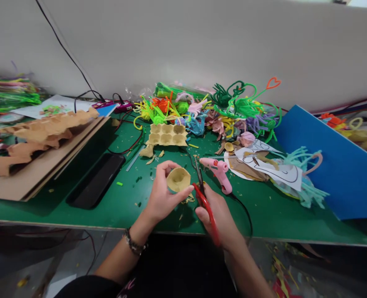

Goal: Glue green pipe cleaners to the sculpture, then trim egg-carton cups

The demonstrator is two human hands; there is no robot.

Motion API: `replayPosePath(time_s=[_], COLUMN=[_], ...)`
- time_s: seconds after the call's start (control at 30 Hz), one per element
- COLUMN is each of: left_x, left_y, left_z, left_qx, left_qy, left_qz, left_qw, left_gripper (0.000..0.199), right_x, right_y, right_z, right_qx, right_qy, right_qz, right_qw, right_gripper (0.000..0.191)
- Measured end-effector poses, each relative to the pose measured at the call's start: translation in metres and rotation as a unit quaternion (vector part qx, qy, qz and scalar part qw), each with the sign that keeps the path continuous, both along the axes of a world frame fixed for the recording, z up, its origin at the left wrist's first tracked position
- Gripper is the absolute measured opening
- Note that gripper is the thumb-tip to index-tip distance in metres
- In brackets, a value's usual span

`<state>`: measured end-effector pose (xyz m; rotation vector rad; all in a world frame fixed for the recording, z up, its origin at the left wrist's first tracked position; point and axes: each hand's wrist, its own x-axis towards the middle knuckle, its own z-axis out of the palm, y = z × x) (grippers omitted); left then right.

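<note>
My left hand point(161, 192) holds a cut-out egg-carton cup point(179, 179) between thumb and fingers, its hollow turned up towards me. In my right hand point(219, 215) is a pair of red-handled scissors point(206, 205), with the blades pointing away over the table, just right of the cup and apart from it. Small carton trimmings lie below and around the hands. Beyond them sits the rest of the egg carton point(167, 135), its cups facing up. A pink hot glue gun point(218, 171) lies right of the scissors, its cord running towards the table edge.
Bundles of coloured pipe cleaners point(167, 105) heap up along the wall. A black phone point(95, 181) and stacked cardboard point(43, 165) are at left. Paper cut-outs point(269, 163) and a leaning blue board point(329, 165) stand right. Scraps dot the green table point(134, 215).
</note>
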<state>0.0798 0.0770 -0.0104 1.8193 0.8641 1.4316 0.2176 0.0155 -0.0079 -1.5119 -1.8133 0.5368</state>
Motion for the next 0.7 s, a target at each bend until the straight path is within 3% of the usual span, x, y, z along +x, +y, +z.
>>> replayPosePath(time_s=[0.17,0.27,0.43,0.7], left_x=[-0.005,-0.007,-0.01,-0.016], left_y=[-0.009,-0.015,-0.021,-0.019], left_z=[0.003,0.004,0.004,0.008], left_qx=[-0.01,-0.028,-0.034,-0.028], left_qy=[0.025,0.03,0.049,0.064], left_qz=[-0.055,-0.083,-0.061,-0.074], left_qw=[0.998,0.996,0.996,0.995], left_gripper=[0.055,0.057,0.061,0.055], right_x=[-0.004,-0.007,-0.008,-0.009], right_y=[-0.014,-0.019,-0.025,-0.029], right_z=[0.001,0.004,0.008,0.008], right_qx=[-0.038,-0.027,0.026,0.043], right_qy=[-0.003,-0.039,-0.113,-0.106], right_qz=[0.034,0.017,-0.035,-0.023], right_qw=[0.999,0.999,0.993,0.993], right_gripper=[0.07,0.072,0.06,0.06])
